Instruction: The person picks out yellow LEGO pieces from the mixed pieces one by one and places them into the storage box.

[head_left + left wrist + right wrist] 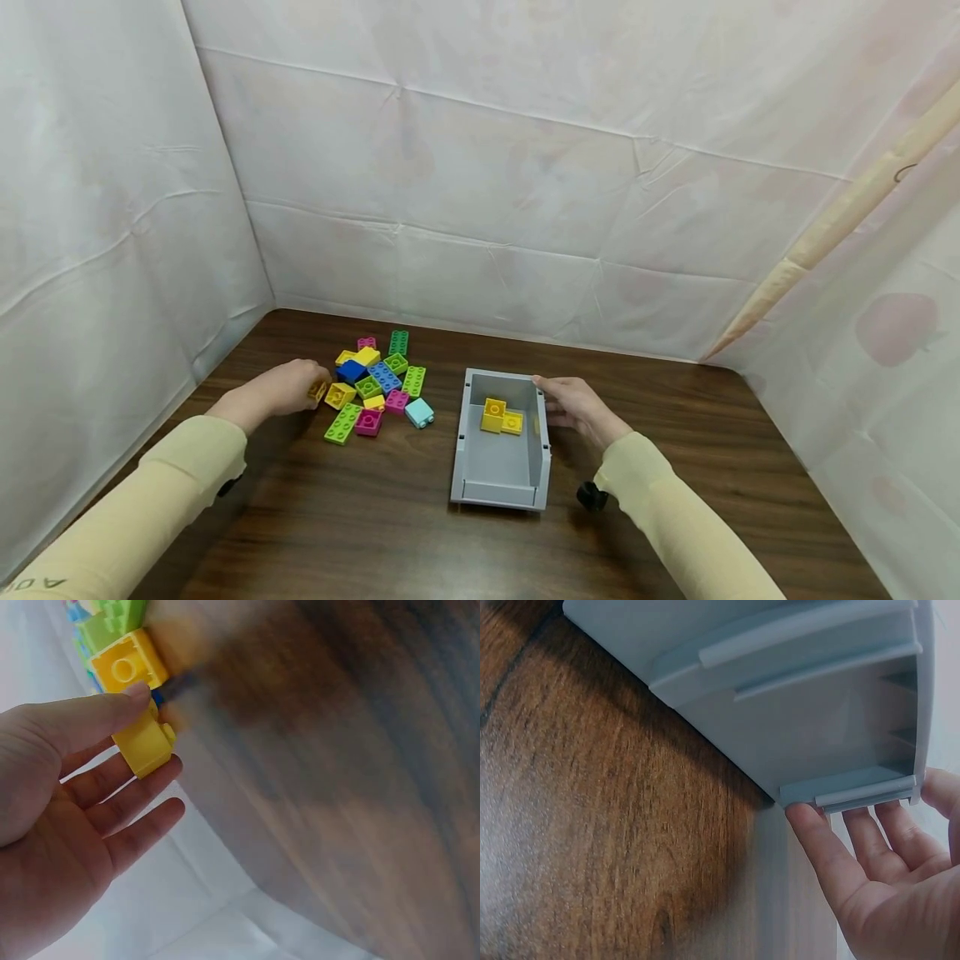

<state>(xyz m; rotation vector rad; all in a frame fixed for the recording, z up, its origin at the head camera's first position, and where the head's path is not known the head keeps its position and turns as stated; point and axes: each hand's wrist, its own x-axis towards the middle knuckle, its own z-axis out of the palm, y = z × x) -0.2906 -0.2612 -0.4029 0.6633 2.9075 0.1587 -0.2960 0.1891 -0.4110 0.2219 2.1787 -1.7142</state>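
Observation:
My left hand point(288, 387) is at the left side of a loose pile of toy building bricks. Between its thumb and fingers it pinches a yellow building brick point(144, 742). Right beyond that, another yellow brick point(124, 667) lies with its hollow underside showing. A grey open-fronted bin point(498, 458) stands to the right of the pile, with two yellow bricks point(492, 414) inside. My right hand point(581, 408) holds the bin by its right wall near the back corner, thumb at the rim and fingers along the outside point(855, 697).
Several bricks lie at the left back of the brown wooden table point(360, 517), among them a blue brick point(351, 372), a lime brick point(342, 423), a magenta brick point(368, 422) and a light blue brick point(419, 412). White cloth point(480, 167) hangs behind and at both sides.

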